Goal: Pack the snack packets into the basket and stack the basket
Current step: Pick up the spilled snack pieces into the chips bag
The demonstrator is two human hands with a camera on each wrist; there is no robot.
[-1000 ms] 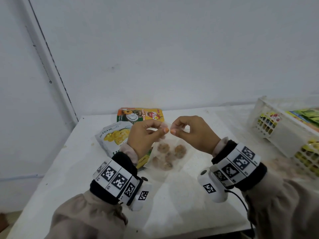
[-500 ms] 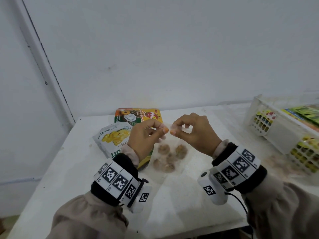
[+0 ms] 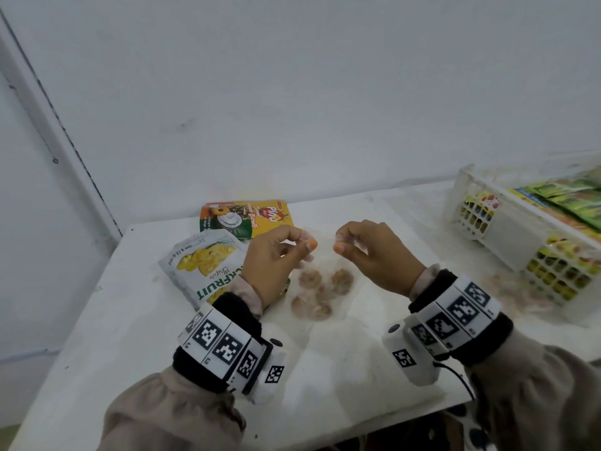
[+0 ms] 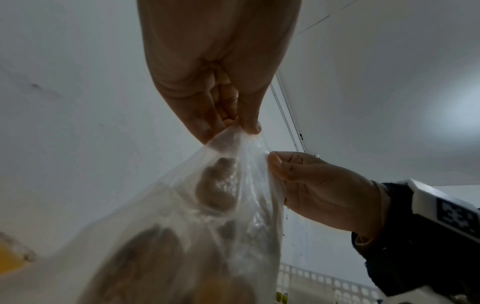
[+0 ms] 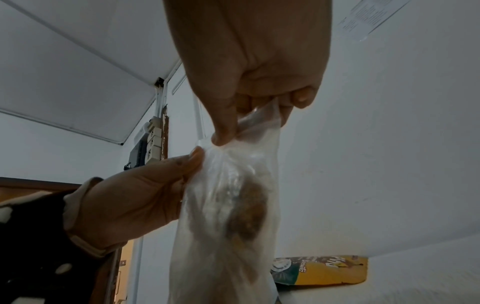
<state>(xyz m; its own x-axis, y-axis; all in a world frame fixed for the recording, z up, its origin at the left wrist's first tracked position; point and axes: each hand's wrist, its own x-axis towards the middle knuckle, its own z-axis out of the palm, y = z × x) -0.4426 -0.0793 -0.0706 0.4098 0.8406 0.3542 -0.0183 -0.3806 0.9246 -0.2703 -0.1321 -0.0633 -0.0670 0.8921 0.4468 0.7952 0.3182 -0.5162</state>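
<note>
A clear plastic bag of brown cookies (image 3: 320,288) hangs over the white table (image 3: 130,336), held up by its top edge. My left hand (image 3: 276,252) pinches the top left corner, and my right hand (image 3: 370,249) pinches the top right corner. In the left wrist view the left hand (image 4: 233,121) grips the clear bag (image 4: 207,205) while the right hand (image 4: 306,181) holds its other edge. The right wrist view shows the right hand (image 5: 246,115) pinching the bag (image 5: 233,205) beside the left hand (image 5: 145,195). A white basket (image 3: 507,236) with packets inside sits at the right.
A white jackfruit chips packet (image 3: 208,265) lies on the table left of my left hand. A yellow and green biscuit packet (image 3: 247,216) lies behind it near the wall, also seen as the yellow packet (image 5: 319,269) in the right wrist view.
My two hands have drawn apart along the bag's top edge, stretching it wider. The bag still hangs between them.
</note>
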